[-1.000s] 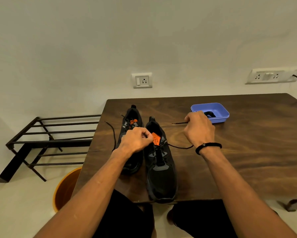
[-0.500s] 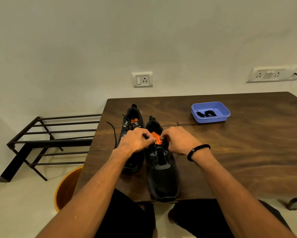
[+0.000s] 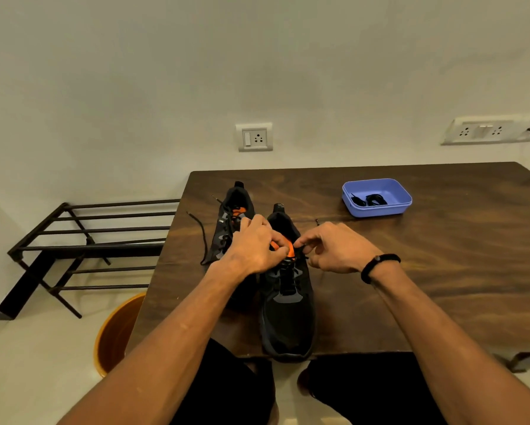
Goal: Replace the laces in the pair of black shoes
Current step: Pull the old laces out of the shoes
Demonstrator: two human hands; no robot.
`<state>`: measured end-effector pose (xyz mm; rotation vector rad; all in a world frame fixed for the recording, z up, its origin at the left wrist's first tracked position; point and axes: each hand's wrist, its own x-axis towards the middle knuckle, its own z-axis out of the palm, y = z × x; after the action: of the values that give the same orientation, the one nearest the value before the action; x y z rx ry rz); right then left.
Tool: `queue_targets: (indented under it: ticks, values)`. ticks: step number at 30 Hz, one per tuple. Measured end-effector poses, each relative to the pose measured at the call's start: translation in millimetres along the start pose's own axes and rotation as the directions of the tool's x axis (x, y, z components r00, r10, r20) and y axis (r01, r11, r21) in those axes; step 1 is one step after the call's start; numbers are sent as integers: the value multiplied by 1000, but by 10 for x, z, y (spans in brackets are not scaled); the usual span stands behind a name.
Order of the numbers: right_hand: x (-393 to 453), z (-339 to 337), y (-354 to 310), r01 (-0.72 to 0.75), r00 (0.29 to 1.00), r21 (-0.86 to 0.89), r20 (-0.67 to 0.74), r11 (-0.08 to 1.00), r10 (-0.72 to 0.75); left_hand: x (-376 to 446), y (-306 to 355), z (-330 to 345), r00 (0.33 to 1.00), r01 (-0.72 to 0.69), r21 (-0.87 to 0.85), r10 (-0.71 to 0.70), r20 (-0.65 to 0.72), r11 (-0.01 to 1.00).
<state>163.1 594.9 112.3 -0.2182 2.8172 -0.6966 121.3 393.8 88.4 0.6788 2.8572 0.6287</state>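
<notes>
Two black shoes stand side by side on the dark wooden table (image 3: 426,265). The right shoe (image 3: 288,314) is nearer, its toe at the front edge; the left shoe (image 3: 230,216) lies behind my left hand. My left hand (image 3: 254,246) grips the right shoe's orange tongue (image 3: 289,251) at the collar. My right hand (image 3: 334,246) pinches a black lace (image 3: 300,250) at the shoe's upper eyelets. A loose lace end (image 3: 201,231) trails off the left shoe toward the table's left edge.
A blue plastic tray (image 3: 398,204) holding a coiled black lace (image 3: 374,199) sits at the back right of the table. A black metal rack (image 3: 83,243) stands to the left on the floor, with an orange bucket (image 3: 113,335) beside the table's front left corner.
My right hand came back from near the blue tray to the right shoe's collar and now pinches the lace there. My left hand stayed on the tongue.
</notes>
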Motion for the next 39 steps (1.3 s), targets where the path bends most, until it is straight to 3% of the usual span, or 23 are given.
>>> queue_targets:
  ticks: [4,11,14,16,18,21,25,29,31,36,39]
  values:
    - [35,18,8,-7,999,-1,-39,1000,7,69,128,-7,981,-12,58,1,195,998]
    - [65,14,-18,-24,999,-11,-25,1000,23,34,32,-114,976,-28,-50,38,214,998]
    - [58,35,-35,-15,999,-21,-49,1000,14,63,-25,-98,997,52,-45,-50,59,998]
    - [60,47,-49,-20,997,-22,-80,1000,18,69,-76,-106,984,131,-180,-150,-93,975]
    - [57,47,-61,-32,996,-14,-84,999,30,50,-107,-120,973,140,-284,-185,-139,949]
    - [52,39,-75,-30,997,-31,-72,999,28,-11,-61,-91,990,55,-166,-76,-120,984]
    - [54,50,-93,-28,997,-35,-74,999,26,-40,83,-62,996,38,57,-43,79,998]
    - [53,44,-98,-23,997,-32,-68,999,20,-37,128,-89,995,13,17,-15,94,1000]
    - [45,27,-102,-22,998,-26,-55,999,21,-9,49,-126,997,57,10,-57,55,998]
    - [49,27,-100,-37,998,-4,-58,999,37,-59,-118,-176,922,238,-98,-256,-290,966]
    - [40,27,-98,-45,998,0,-53,999,45,-58,-97,-143,930,211,-130,-240,-278,969]
